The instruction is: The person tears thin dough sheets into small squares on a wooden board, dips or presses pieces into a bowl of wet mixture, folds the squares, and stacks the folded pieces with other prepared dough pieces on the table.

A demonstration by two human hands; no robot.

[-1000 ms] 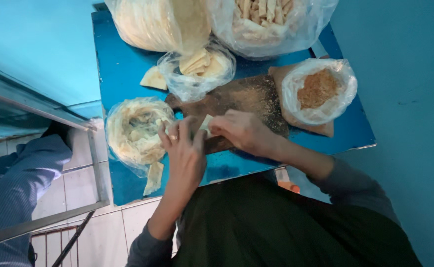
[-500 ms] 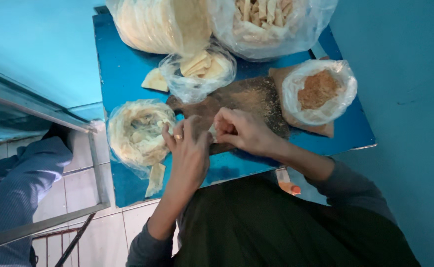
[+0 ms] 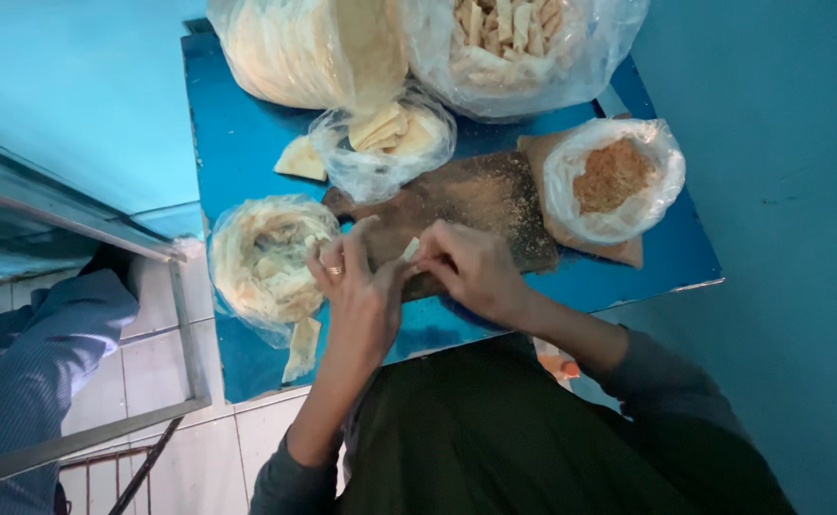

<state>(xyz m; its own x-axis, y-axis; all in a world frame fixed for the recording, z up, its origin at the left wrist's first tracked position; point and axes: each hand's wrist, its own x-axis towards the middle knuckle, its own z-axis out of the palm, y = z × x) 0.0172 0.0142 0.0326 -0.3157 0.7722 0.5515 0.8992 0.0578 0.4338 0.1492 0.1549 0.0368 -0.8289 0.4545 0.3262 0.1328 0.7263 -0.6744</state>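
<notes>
My left hand, with a ring on one finger, and my right hand meet over the near edge of a dark wooden board dusted with crumbs. Both pinch a small pale piece of dough between their fingertips; most of it is hidden by the fingers. Just left of my left hand sits a clear bag of pale dough sheets. A loose strip of dough lies on the blue table below that bag.
A bag of brown crumbs stands at the right of the board. A small bag of cut wedges, a loose wedge, and two large bags fill the back. Another person's blue sleeve is at left, behind a metal rail.
My hands have drawn closer together and closed on the small dough piece at the board's near edge. The bags have not moved.
</notes>
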